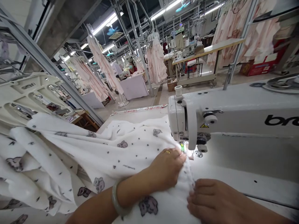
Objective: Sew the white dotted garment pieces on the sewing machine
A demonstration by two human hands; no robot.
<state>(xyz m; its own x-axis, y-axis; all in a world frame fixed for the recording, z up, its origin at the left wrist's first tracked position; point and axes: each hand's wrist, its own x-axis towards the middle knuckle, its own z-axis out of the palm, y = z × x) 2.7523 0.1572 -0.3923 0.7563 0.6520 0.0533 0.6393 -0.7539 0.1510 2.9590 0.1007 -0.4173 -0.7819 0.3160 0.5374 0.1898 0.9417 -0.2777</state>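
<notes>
White fabric (137,146) with grey bear prints and small dark dots spreads over the sewing machine bed and drapes off to the left. Its right edge runs under the lit needle area of a white sewing machine (179,118). My left hand (169,168), with a ring and a bangle at the wrist, presses on the cloth close to the presser foot, fingers curled together on the edge. Nearer to me, my right hand (210,199) pinches the same fabric edge, fingertips partly hidden by the cloth.
A cream plastic rack (30,93) stands at the left beside hanging folds. Beyond the machine are pink garments (156,59) on hangers, a wooden-edged worktable (207,51), metal posts and red boxes (259,67). A person sits at a distant station.
</notes>
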